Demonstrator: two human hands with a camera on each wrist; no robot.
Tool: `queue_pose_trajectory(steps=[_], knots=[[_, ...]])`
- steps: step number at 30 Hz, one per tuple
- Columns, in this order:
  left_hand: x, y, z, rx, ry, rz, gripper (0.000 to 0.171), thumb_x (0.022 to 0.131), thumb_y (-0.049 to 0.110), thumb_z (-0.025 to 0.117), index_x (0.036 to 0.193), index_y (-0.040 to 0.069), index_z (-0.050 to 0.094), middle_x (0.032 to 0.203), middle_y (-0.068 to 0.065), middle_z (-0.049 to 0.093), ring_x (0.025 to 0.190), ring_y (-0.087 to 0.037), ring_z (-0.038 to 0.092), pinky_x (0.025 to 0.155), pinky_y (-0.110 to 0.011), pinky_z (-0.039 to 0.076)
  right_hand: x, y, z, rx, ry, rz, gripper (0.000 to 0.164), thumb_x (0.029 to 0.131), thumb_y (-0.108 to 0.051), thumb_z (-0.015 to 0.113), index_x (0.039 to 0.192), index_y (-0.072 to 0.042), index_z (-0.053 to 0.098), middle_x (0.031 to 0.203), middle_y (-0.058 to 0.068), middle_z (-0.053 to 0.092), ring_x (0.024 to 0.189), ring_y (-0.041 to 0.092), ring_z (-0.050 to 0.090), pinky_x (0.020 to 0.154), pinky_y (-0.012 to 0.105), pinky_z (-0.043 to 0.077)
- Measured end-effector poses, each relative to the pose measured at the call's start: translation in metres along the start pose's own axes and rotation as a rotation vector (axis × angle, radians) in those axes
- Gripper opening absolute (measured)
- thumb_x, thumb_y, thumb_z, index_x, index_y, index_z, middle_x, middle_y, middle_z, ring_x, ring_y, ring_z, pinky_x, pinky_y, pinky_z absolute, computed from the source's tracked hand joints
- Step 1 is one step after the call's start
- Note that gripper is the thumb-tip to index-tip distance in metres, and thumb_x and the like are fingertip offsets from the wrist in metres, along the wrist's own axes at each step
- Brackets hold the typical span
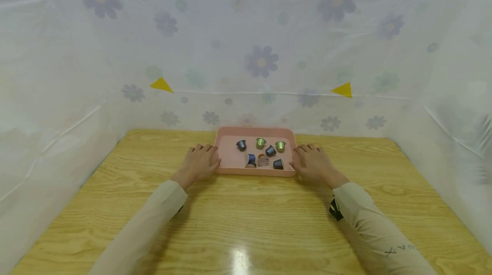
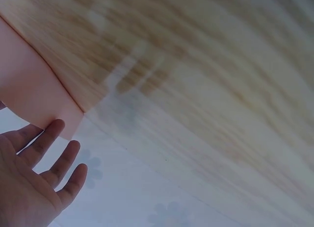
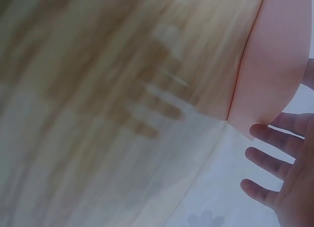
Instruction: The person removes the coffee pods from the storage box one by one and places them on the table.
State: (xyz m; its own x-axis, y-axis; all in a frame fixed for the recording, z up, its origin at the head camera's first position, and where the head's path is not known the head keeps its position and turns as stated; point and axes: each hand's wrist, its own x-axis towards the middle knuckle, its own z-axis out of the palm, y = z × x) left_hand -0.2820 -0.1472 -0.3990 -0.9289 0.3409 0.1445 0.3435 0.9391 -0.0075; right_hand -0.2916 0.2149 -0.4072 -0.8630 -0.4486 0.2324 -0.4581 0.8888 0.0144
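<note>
A pink rectangular tray [image 1: 253, 172] sits on the wooden table near the back wall. Inside lie several coffee capsules: two green ones, such as the green capsule [image 1: 280, 146], and several dark or blue ones, such as the dark capsule [image 1: 241, 145]. A round printed lid [image 1: 263, 161] faces up among them. My left hand [image 1: 197, 164] touches the tray's left side, and my right hand [image 1: 313, 163] touches its right side. Both wrist views show loosely extended, spread fingers, with fingertips against the pink wall [image 2: 37, 85]; the thumbs are mostly hidden.
The wooden table [image 1: 238, 211] extends in front of the tray, between my forearms. White flower-printed sheeting [image 1: 261, 31] encloses the back and both sides. Two yellow triangles [image 1: 161, 85] mark the back sheet.
</note>
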Motion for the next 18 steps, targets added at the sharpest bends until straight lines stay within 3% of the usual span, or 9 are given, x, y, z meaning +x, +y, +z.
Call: queue_pose_trajectory(steps=[18], knots=[[-0.01,0.004,-0.0041,-0.015,0.035,0.03,0.05,0.092,0.044,0.044,0.13,0.012,0.049,0.128,-0.008,0.053,0.116,-0.033,0.047,0.092,-0.051,0.039,-0.009,0.0003,-0.0029,-0.013,0.017,-0.029,0.05,0.089,-0.041,0.05,0.123,-0.004,0.054,0.124,0.014,0.055,0.114,0.035,0.047,0.091,0.056,0.038]])
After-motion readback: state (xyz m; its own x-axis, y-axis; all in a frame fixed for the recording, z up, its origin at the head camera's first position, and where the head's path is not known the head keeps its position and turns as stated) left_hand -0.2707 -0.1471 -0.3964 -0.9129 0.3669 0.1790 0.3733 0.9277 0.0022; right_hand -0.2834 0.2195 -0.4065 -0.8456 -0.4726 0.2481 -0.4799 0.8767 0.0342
